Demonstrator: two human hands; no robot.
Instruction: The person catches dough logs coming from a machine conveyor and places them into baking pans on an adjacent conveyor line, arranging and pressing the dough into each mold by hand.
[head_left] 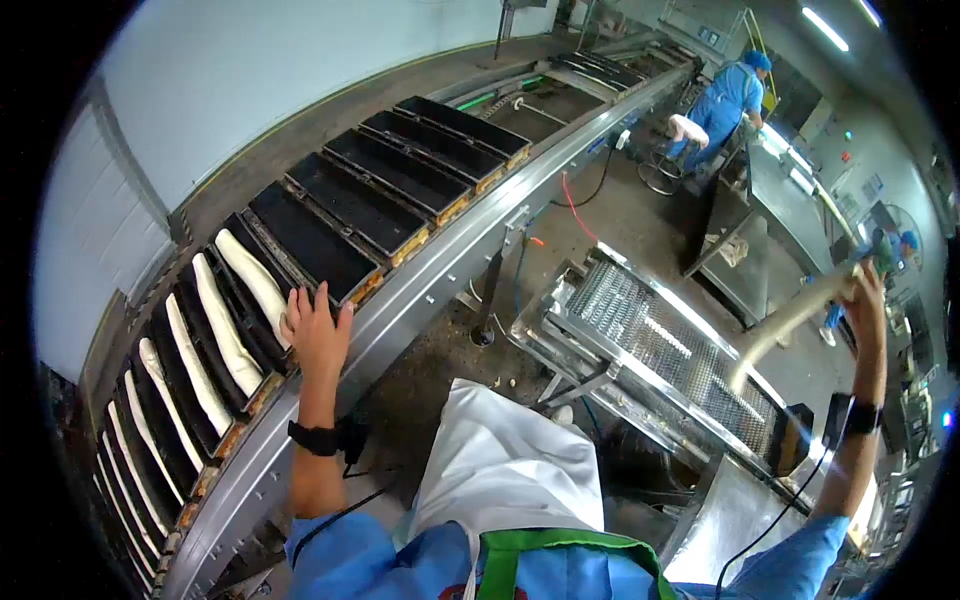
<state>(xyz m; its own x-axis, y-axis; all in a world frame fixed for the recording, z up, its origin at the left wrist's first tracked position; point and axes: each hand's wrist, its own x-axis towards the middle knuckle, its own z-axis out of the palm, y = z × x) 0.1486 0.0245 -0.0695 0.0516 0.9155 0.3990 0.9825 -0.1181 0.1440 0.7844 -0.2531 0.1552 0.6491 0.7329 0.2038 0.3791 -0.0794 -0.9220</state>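
My right hand (866,312) is raised at the right, its fingers closed round one end of a long pale dough strip (785,325). The strip hangs down in a curve, and its lower end reaches the metal mesh belt. On the left, my left hand (318,338) lies over the near edge of the black baking pans, fingers spread. Beside its fingers is the near end of a dough strip (250,278) lying in a pan; whether they touch it I cannot tell. An uncovered black pan (315,240) lies just beyond that hand.
Several pans with dough strips (225,325) line the curved conveyor (440,275) on my left. The mesh belt machine (650,340) stands at the right front. Farther back, a person in blue (725,110) works near a steel table (795,210). A stool (660,170) stands behind that person.
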